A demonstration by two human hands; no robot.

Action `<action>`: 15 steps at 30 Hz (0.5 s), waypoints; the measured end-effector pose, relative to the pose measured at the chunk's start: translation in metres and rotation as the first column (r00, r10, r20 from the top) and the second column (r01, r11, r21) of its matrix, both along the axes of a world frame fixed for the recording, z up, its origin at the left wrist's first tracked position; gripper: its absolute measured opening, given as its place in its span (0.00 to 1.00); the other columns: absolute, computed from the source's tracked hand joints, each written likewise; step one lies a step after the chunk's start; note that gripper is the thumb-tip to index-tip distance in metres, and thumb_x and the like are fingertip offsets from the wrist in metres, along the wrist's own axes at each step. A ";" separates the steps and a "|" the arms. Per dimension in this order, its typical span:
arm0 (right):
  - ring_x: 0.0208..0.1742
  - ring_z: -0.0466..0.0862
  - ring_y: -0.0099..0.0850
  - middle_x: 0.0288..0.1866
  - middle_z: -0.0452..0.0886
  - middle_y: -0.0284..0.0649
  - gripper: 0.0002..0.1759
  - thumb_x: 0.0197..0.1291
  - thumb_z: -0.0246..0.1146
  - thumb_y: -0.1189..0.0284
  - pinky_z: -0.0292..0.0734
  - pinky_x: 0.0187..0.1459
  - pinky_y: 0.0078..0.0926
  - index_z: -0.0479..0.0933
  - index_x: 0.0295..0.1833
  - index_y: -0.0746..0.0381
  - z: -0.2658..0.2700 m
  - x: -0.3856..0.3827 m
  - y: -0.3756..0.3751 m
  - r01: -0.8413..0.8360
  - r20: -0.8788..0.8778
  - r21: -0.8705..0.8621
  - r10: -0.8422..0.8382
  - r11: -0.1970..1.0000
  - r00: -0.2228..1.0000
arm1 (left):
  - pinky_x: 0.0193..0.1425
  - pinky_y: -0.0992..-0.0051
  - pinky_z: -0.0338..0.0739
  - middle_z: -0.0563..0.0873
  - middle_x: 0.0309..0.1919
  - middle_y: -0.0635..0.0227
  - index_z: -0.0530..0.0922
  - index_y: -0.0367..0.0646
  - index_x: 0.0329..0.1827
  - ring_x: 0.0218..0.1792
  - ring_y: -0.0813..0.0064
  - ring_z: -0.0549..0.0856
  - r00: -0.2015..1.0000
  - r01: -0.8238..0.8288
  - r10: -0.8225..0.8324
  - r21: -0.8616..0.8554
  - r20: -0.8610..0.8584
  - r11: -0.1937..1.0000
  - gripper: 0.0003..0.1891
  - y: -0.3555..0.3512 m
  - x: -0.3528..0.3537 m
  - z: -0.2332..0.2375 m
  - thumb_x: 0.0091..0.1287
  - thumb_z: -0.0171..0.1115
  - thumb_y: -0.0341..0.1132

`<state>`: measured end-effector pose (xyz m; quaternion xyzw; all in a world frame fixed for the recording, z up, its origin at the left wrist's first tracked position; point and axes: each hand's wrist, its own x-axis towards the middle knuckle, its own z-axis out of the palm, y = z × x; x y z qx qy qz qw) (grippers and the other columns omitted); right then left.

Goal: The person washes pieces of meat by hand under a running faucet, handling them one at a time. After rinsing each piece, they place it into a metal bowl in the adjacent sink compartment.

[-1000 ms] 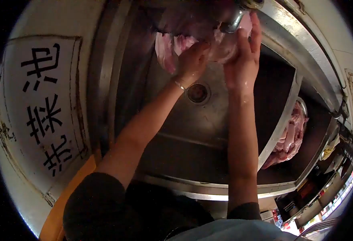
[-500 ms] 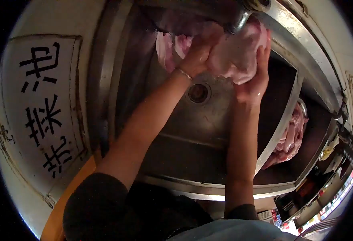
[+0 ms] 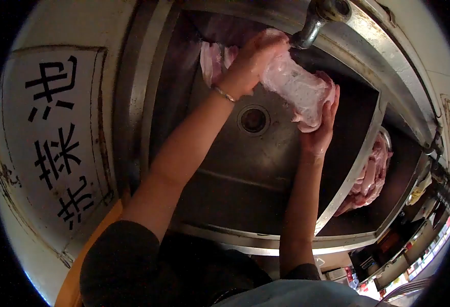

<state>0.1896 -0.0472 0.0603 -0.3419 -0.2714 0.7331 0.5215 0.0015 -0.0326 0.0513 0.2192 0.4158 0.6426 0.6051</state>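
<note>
Between my two hands a pale pink slab of raw meat (image 3: 299, 84) is stretched out above the steel sink basin (image 3: 235, 192), just below the faucet spout (image 3: 306, 37). My left hand (image 3: 258, 59) is closed on its upper left end, and a bracelet circles that wrist. At the lower right end, my right hand (image 3: 324, 125) grips the meat from the side and below, its fingers along the edge. More strips of pale raw meat (image 3: 212, 61) lie at the basin's far left, partly hidden by my left hand.
A round drain (image 3: 253, 120) sits in the basin floor. To the right, past a metal divider (image 3: 355, 166), a second basin holds a pile of raw meat (image 3: 370, 176). A white sign with black Chinese characters (image 3: 56, 133) is on the left wall.
The meat has come down and toward me, tilting lower at its right end, so the spout shows more fully. My right hand dropped; my left shifted slightly left.
</note>
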 end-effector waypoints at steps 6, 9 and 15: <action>0.62 0.63 0.39 0.64 0.59 0.43 0.30 0.59 0.51 0.70 0.64 0.59 0.36 0.49 0.66 0.59 -0.005 0.005 -0.006 -0.018 -0.004 -0.035 0.018 0.999 1.000 | 0.35 0.78 0.71 0.77 0.29 0.71 0.73 0.41 0.43 0.31 0.81 0.75 0.843 0.069 0.224 0.512 -0.489 0.856 0.12 0.009 -0.008 0.006 0.61 0.55 0.38; 0.63 0.62 0.36 0.64 0.59 0.45 0.30 0.59 0.53 0.70 0.64 0.58 0.34 0.52 0.66 0.59 -0.015 0.012 -0.009 -0.088 0.190 -0.039 0.094 0.995 0.977 | 0.45 0.79 0.70 0.77 0.30 0.68 0.74 0.41 0.38 0.39 0.76 0.76 0.966 0.230 -0.239 0.093 0.102 0.969 0.09 0.012 -0.006 0.011 0.62 0.51 0.37; 0.50 0.71 0.24 0.51 0.72 0.39 0.27 0.57 0.58 0.71 0.65 0.52 0.23 0.59 0.61 0.67 -0.003 -0.036 0.006 -0.499 0.851 0.464 -0.212 0.732 0.481 | 0.33 0.80 0.69 0.76 0.25 0.69 0.75 0.40 0.41 0.28 0.80 0.74 0.923 0.368 -0.378 0.121 0.073 0.922 0.11 0.016 -0.001 0.003 0.63 0.47 0.35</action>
